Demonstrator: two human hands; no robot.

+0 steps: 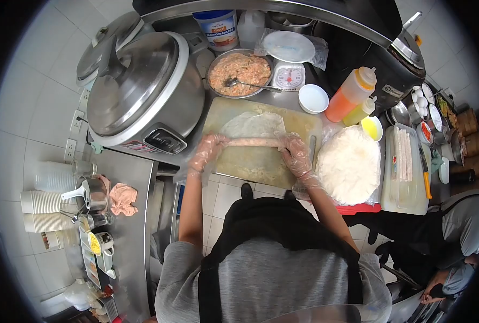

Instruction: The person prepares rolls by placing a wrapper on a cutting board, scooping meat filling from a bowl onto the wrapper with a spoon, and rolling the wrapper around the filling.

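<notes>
A long thin roll of filled wrapper [254, 142] lies across the cutting board [239, 168], its filling showing pinkish through the skin. Beyond it, the flat, pale part of the wrapper [254, 125] spreads over the board. My left hand [206, 153], in a clear plastic glove, is closed on the roll's left end. At the right end my right hand [296, 155], gloved the same way, has its fingers curled on the roll and wrapper edge. To the right of that hand sits a stack of round white wrappers [349, 167].
A bowl of shredded orange filling [239, 72] with a spoon stands behind the board, beside a scale [289, 76] and a white bowl [313, 99]. Sauce bottles [351, 96] stand right. A large cooker [142, 89] is left. A knife [425, 172] lies far right, near another person [463, 226].
</notes>
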